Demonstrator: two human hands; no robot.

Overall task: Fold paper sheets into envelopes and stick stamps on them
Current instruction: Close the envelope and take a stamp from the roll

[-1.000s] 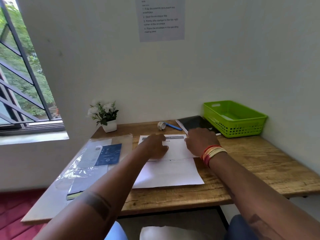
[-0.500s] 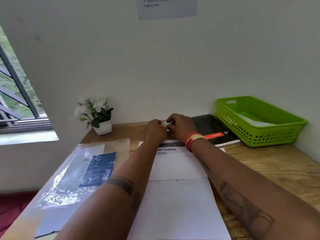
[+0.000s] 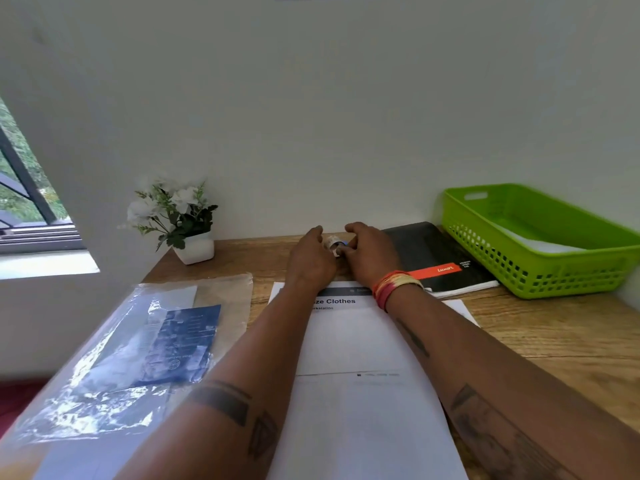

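The small stamp roll (image 3: pixel 333 242) sits at the centre of the frame by the wall, pinched between the curled fingers of the left hand (image 3: pixel 311 259) and the right hand (image 3: pixel 370 254). Below them lies the creased paper sheet (image 3: pixel 353 358). A hasty pull could tear a stamp crooked or unspool the roll.

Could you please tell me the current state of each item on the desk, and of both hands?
Paper sheet: unfolded, one crease showing.
Stamp roll: between both hands.
Left hand: on the roll.
Right hand: fingers curled at the roll.
Green basket: holds something white.
Black notebook: closed.
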